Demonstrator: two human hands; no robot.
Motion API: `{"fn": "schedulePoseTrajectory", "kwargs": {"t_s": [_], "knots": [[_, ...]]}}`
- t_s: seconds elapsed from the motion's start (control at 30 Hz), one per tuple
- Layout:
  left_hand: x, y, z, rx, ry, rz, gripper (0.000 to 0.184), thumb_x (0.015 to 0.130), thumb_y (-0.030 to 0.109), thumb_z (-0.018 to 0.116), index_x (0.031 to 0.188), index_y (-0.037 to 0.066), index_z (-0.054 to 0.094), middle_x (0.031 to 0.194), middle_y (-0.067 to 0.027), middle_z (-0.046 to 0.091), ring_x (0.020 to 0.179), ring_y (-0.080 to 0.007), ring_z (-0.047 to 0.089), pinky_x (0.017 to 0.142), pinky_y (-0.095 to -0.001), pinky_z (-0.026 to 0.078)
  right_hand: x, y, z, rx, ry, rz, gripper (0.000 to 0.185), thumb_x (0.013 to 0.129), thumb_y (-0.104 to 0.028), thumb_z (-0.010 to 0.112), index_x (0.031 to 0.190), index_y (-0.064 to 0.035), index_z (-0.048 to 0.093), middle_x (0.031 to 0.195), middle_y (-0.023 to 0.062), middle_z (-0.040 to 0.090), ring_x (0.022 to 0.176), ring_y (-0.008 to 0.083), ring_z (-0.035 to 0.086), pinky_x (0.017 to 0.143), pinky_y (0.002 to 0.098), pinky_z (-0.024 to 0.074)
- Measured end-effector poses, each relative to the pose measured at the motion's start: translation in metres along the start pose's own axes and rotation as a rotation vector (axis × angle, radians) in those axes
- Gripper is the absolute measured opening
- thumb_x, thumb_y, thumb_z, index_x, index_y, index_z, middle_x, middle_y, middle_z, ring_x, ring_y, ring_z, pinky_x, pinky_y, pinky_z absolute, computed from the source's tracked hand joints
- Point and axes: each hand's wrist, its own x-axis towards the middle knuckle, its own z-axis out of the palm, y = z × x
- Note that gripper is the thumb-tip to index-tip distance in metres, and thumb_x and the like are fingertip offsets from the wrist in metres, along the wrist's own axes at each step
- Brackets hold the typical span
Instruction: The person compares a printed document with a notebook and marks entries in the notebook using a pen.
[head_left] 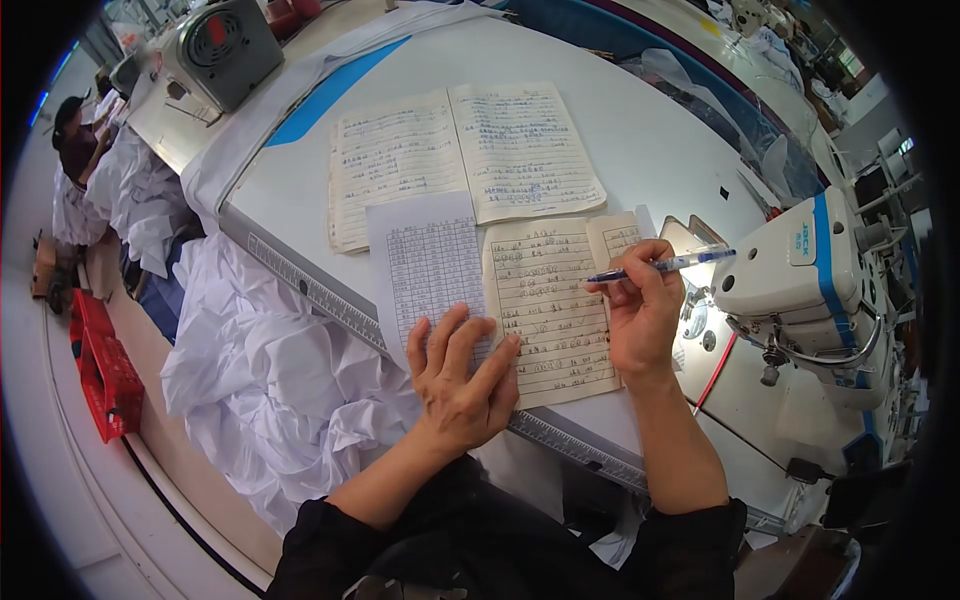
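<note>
My right hand (645,310) pinches a pen (690,261) with a clear and blue barrel, its tip over the small lined notebook (550,335) full of handwriting. Across the lower part of a printed table sheet (424,262) and the left edge of that notebook, my left hand (462,380) lies flat with its fingers spread. The sheet's top overlaps a larger open notebook (520,140), whose two pages carry blue handwriting. Whether the pen tip touches the paper I cannot tell.
A white sewing machine (795,265) stands close on the right, scissors (762,195) behind it. White fabric (290,370) is heaped below the table's ruler edge (310,290). A red basket (102,368) sits on the floor; another person (75,145) is at the far left.
</note>
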Motion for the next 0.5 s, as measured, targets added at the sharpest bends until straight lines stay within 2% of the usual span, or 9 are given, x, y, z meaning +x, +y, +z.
{"fn": "schedulePoseTrajectory", "kwargs": {"t_s": [0.1,0.17,0.2,0.3,0.4,0.5], "knots": [[-0.001,-0.001,0.0,0.001,-0.005,-0.003,0.03,0.069,0.014,0.066,0.099,0.013,0.07,0.108,-0.0092,0.058,0.115,-0.0315,0.05,0.105,-0.0494,0.023,-0.001,0.003,0.0,-0.053,-0.005,-0.082,0.003,0.088,-0.005,0.053,0.088,-0.0068,0.05,0.068,-0.0016,0.045,0.056,0.0065,0.04,0.065,0.0311,0.0533],[-0.001,-0.002,-0.001,0.0,-0.009,-0.006,0.031,0.069,0.015,0.066,0.099,0.013,0.07,0.108,-0.0094,0.058,0.115,-0.0315,0.05,0.105,-0.0495,0.023,-0.004,0.008,-0.002,-0.327,-0.042,-0.24,0.004,0.092,-0.006,0.056,0.094,-0.0035,0.056,0.081,-0.0001,0.055,0.066,0.0065,0.051,0.069,0.0237,0.0497],[-0.002,-0.002,-0.001,-0.004,-0.012,-0.009,0.031,0.069,0.015,0.065,0.1,0.014,0.07,0.109,-0.0096,0.058,0.116,-0.0315,0.05,0.106,-0.0495,0.022,-0.004,0.011,-0.005,-0.361,-0.108,-0.223,0.012,0.094,-0.011,0.057,0.101,-0.0021,0.059,0.085,0.0008,0.058,0.072,0.0069,0.054,0.072,0.0213,0.047],[-0.003,-0.004,-0.002,0.0,-0.021,-0.009,0.033,0.068,0.015,0.063,0.101,0.013,0.069,0.11,-0.0099,0.057,0.117,-0.0316,0.049,0.106,-0.0495,0.022,-0.007,0.011,-0.003,-0.5,-0.161,-0.198,0.018,0.094,-0.012,0.057,0.109,-0.0014,0.06,0.086,0.0016,0.059,0.079,0.0075,0.056,0.074,0.0208,0.0465],[-0.004,-0.004,0.0,0.006,-0.011,-0.004,0.035,0.068,0.016,0.062,0.102,0.013,0.069,0.11,-0.0103,0.057,0.117,-0.0318,0.049,0.106,-0.0497,0.022,-0.008,0.008,0.002,-0.604,-0.124,-0.193,0.018,0.093,-0.009,0.058,0.108,-0.0003,0.061,0.088,0.0026,0.06,0.08,0.0075,0.056,0.074,0.0211,0.0462],[-0.005,-0.006,0.0,-0.004,-0.004,0.004,0.036,0.069,0.018,0.063,0.104,0.012,0.068,0.113,-0.011,0.056,0.117,-0.0321,0.049,0.106,-0.0502,0.022,-0.005,0.012,-0.003,-0.843,-0.211,-0.343,0.017,0.088,-0.003,0.059,0.105,-0.0001,0.061,0.09,0.0058,0.06,0.076,0.0106,0.055,0.069,0.0248,0.0466]]}}
